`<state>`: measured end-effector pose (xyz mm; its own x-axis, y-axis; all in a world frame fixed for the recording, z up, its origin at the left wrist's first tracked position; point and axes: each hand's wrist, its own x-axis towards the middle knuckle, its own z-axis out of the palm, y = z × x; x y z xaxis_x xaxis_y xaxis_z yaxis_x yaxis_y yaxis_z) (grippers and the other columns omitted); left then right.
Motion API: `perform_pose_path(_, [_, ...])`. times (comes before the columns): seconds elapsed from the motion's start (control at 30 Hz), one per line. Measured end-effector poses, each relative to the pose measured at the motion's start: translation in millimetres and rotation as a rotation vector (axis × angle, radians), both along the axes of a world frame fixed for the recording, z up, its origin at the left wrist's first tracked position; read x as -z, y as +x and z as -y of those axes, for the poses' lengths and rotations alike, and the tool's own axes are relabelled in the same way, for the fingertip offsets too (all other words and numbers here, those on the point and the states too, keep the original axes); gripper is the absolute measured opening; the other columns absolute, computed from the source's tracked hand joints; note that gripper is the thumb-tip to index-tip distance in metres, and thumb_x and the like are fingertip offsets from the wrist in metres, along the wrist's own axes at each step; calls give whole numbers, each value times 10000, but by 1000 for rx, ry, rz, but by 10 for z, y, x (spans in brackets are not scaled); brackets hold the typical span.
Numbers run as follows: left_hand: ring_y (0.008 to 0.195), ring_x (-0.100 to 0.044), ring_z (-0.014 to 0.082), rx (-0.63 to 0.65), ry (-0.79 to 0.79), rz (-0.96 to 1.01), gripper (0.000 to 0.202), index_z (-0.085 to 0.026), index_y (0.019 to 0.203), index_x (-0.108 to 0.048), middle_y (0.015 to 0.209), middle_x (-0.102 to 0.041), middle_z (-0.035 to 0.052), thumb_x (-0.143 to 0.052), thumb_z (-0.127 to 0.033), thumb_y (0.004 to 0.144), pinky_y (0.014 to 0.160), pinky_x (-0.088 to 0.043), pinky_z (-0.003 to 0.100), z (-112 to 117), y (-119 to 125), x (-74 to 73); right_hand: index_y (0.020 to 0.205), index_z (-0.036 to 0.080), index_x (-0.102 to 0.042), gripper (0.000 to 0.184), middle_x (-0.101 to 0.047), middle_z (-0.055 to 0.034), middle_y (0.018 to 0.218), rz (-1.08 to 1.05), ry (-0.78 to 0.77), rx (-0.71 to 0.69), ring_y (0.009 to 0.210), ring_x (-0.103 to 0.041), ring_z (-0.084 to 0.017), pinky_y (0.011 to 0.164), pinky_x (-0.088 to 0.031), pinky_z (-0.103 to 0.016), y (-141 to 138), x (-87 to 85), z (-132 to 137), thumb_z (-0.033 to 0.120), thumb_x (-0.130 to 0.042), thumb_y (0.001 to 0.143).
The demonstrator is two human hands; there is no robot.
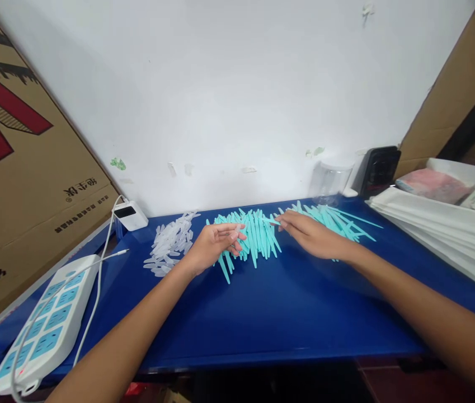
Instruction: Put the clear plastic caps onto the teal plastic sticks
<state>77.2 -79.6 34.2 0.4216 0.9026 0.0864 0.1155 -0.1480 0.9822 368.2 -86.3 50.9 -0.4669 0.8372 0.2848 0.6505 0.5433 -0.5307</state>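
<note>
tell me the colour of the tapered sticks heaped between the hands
The tapered sticks are turquoise, best seen in the head view.

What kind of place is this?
Likely a makeshift hand-work spot, home or small workshop unclear: loose piles of turquoise sticks on a blue-covered table, with a power strip and a big printed cardboard box alongside.
</note>
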Motion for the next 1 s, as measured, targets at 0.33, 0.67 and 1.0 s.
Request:
perform_pose_path(0.33, [863,-724,209,-148,371,-293,353,-165,1064,-803,991,-792,103,-666,-471,952,745,-581,316,3,2,-33,1093,219,-728,276,-752,-72,1075,-208,-17,17,860,-638,-219,828,-515,-386,-5,5,-19,441,-613,978])
perform_pose_path(0.67, [883,-738,218,-196,339,-223,297,-171,1032,-820,966,-803,98,-766,-423,886,761,-580,314,22,31,-27,984,216,-777,322,-780,-66,958,-225,-33,-63,834,-676,-213,750,-511,-349,-48,-41,36,475,-586,997])
perform_pose_path(1.0, [873,-746,216,-161,351,-224,273,-198,1024,-842,992,-818,83,-764,-425,894,758,-592,320,51,43,-57,953,222,-825,289,-778,-45,860,-200,-40,-133,775,-666,-192,708,-483,-322,-39,-38,38,448,-647,979])
